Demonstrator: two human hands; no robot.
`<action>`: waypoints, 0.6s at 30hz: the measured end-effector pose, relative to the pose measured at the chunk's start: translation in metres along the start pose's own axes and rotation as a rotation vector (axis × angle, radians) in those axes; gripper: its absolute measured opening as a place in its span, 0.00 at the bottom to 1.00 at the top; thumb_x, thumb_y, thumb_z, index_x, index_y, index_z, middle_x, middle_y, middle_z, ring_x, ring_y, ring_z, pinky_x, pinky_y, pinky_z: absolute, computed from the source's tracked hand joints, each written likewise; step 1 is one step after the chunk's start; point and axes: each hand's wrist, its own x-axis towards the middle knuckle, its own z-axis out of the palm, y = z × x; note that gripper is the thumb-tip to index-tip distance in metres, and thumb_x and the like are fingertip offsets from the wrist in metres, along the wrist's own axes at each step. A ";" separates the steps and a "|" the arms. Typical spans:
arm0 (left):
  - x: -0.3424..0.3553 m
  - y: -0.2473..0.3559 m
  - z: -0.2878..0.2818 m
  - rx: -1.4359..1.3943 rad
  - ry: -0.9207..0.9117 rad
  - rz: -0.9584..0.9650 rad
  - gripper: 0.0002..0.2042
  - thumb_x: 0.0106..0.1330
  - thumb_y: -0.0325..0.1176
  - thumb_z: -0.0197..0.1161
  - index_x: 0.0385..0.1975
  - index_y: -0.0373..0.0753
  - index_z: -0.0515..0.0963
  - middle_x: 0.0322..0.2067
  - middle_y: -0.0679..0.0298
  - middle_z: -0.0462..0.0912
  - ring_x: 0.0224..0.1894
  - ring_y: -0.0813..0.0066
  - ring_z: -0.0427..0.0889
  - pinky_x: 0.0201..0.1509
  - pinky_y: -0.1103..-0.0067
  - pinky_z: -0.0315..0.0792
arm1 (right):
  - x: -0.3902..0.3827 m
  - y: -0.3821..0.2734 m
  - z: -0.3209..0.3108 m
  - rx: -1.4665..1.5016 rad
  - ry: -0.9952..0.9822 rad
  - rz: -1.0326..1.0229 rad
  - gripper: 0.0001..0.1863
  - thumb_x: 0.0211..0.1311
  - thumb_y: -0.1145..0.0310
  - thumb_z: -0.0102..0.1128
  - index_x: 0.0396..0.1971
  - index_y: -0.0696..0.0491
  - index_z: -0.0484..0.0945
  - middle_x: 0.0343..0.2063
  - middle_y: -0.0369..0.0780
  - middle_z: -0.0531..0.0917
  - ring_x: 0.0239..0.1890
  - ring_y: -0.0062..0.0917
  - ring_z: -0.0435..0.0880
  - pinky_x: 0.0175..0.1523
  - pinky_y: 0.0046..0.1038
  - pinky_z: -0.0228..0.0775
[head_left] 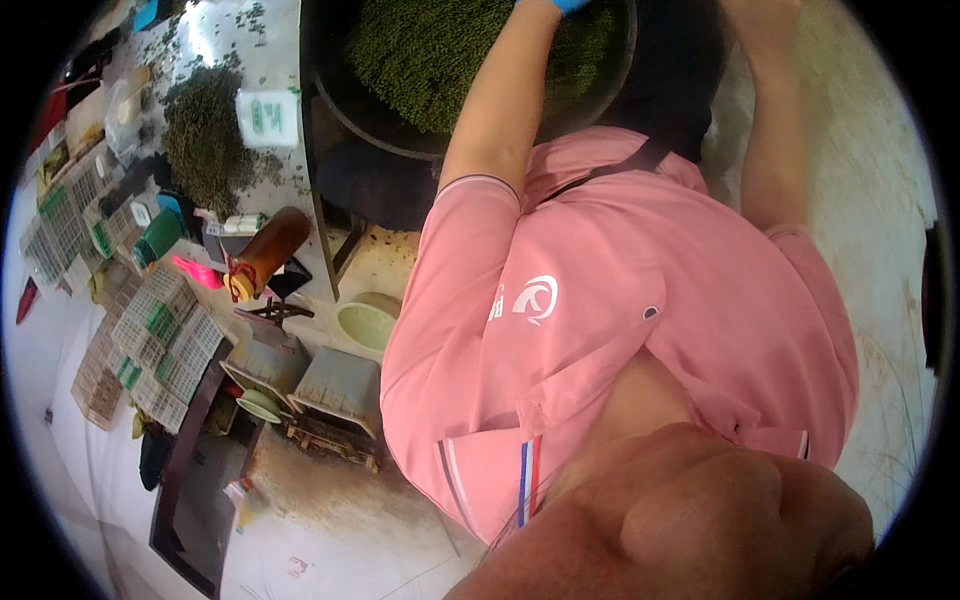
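My left hand, in a blue glove, is at the upper edge over a wide, dark, round pan; its fingers are cut off. The pan holds a thick bed of small dark green granules that look like rolled tea leaves. To the right of the pan, my bare right forearm reaches up to the edge. Only a blurred part of my right hand shows there, and its fingers are out of sight. Whether either hand holds anything is hidden.
On the table at left lies a loose pile of similar dark leaves beside a white printed packet. A brown cylinder stands by the table's near corner. Grey bins, a pale green basin and stacked plastic crates are nearby.
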 end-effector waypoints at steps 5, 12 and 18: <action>-0.066 0.012 0.022 0.300 -0.174 0.302 0.18 0.66 0.47 0.59 0.51 0.46 0.81 0.53 0.55 0.79 0.59 0.49 0.74 0.63 0.51 0.65 | -0.006 -0.017 -0.008 -0.064 -0.125 0.137 0.07 0.53 0.75 0.66 0.33 0.55 0.85 0.32 0.46 0.86 0.35 0.36 0.86 0.39 0.33 0.77; -0.183 -0.026 -0.017 0.368 -0.471 0.306 0.18 0.56 0.40 0.67 0.49 0.58 0.83 0.63 0.60 0.69 0.68 0.49 0.63 0.68 0.35 0.46 | -0.017 -0.003 0.011 0.082 -0.143 0.147 0.09 0.54 0.72 0.67 0.36 0.55 0.86 0.34 0.45 0.86 0.35 0.35 0.86 0.40 0.31 0.77; -0.185 -0.082 -0.013 -0.296 -0.009 -0.122 0.50 0.41 0.60 0.78 0.63 0.41 0.65 0.65 0.36 0.58 0.64 0.32 0.61 0.65 0.51 0.65 | -0.025 0.009 0.014 0.019 -0.134 0.009 0.08 0.54 0.73 0.65 0.35 0.55 0.86 0.32 0.46 0.86 0.35 0.36 0.86 0.40 0.30 0.77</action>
